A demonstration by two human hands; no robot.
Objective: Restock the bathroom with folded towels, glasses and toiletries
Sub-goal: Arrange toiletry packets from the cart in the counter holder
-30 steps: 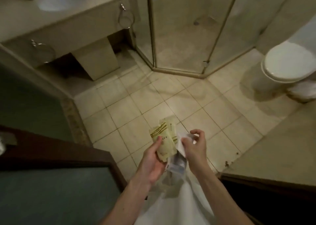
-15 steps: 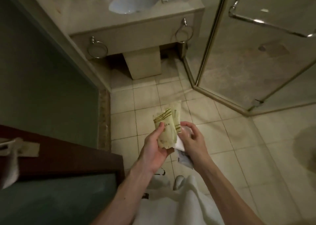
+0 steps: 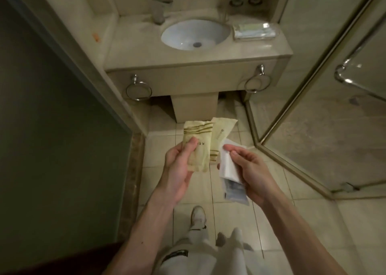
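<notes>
Head view — left hand pinches yellow sachets, right hand white packets.

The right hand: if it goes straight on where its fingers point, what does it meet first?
Probably the yellow packets that the left hand holds, just ahead of it; depth is unclear.

Two yellow sachets are counted, one white packet, one clear pouch; two towel rings, one basin, one tap, one clear tray are noted.
</notes>
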